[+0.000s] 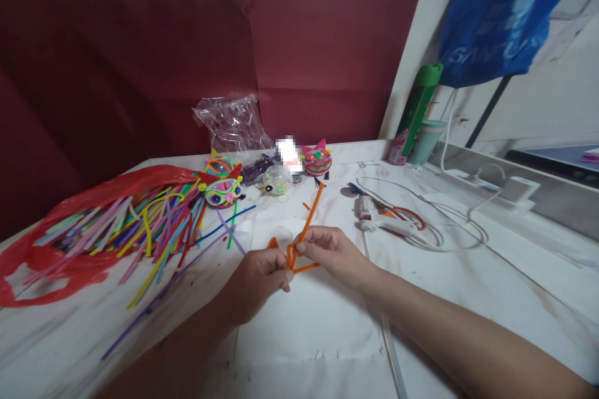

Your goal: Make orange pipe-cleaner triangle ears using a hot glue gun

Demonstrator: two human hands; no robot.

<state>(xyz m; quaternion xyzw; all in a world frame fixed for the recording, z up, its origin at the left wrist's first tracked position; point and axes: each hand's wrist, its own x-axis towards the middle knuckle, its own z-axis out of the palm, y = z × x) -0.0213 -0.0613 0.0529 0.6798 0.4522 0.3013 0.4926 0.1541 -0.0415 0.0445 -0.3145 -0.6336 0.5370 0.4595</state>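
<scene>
An orange pipe cleaner (311, 219), bent into angles, is held between both hands above a white sheet of paper (309, 330). My left hand (262, 274) is closed on its lower bend. Slightly higher and to the right, my right hand (334, 252) pinches it, and one straight end sticks up past the fingers. A further orange end points right beneath the right hand. A small orange piece (272, 242) shows just above the left fingers; whether it joins the rest is hidden.
Many coloured pipe cleaners (154, 218) spill from a red bag (112, 187) at left. Decorated cat-like faces (223, 191) stand at the back beside clear plastic (234, 121). A glue gun (374, 215), orange-handled tool (412, 215) and looped cable (449, 243) lie at right.
</scene>
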